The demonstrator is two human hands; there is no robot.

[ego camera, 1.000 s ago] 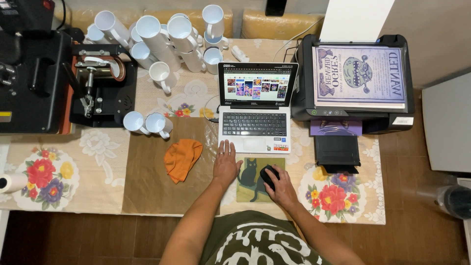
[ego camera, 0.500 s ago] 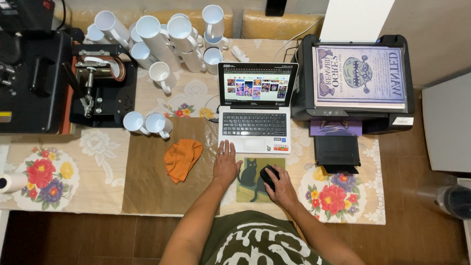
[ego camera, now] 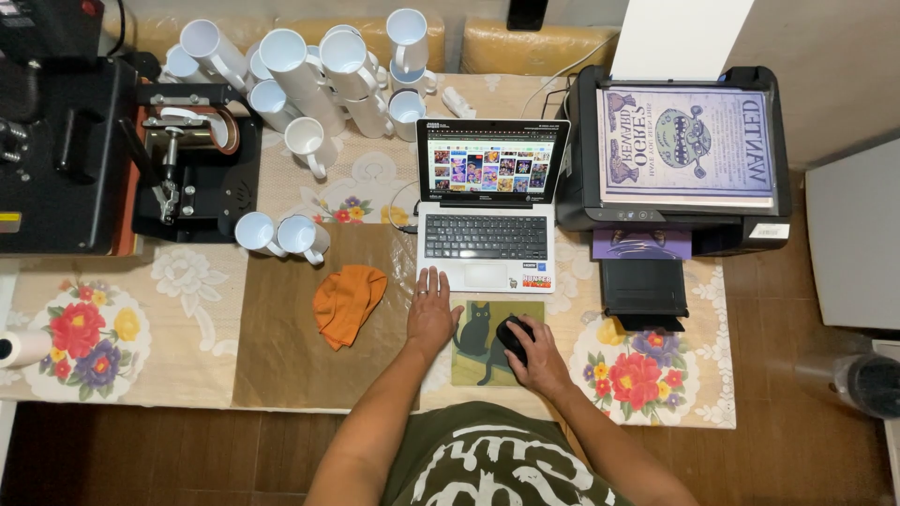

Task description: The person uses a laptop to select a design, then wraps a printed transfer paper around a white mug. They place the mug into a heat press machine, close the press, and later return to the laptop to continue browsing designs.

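The right hand point(ego camera: 534, 361) covers most of the black mouse point(ego camera: 511, 335), so its buttons are hidden. The pictures on the laptop screen point(ego camera: 490, 169) are too small to tell. The heat press point(ego camera: 56, 131) and paper roll point(ego camera: 21, 349) are cut off by the left edge, and the blurred bottle point(ego camera: 858, 382) by the right edge.

Right hand point(ego camera: 536, 361) grips black mouse point(ego camera: 514, 335) on cat mousepad point(ego camera: 473, 351); left hand point(ego camera: 430, 314) flat beside laptop point(ego camera: 487, 211).

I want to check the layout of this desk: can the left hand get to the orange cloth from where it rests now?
Probably yes. The left hand lies flat on the table, and the orange cloth lies just beside it with only bare brown mat between them.
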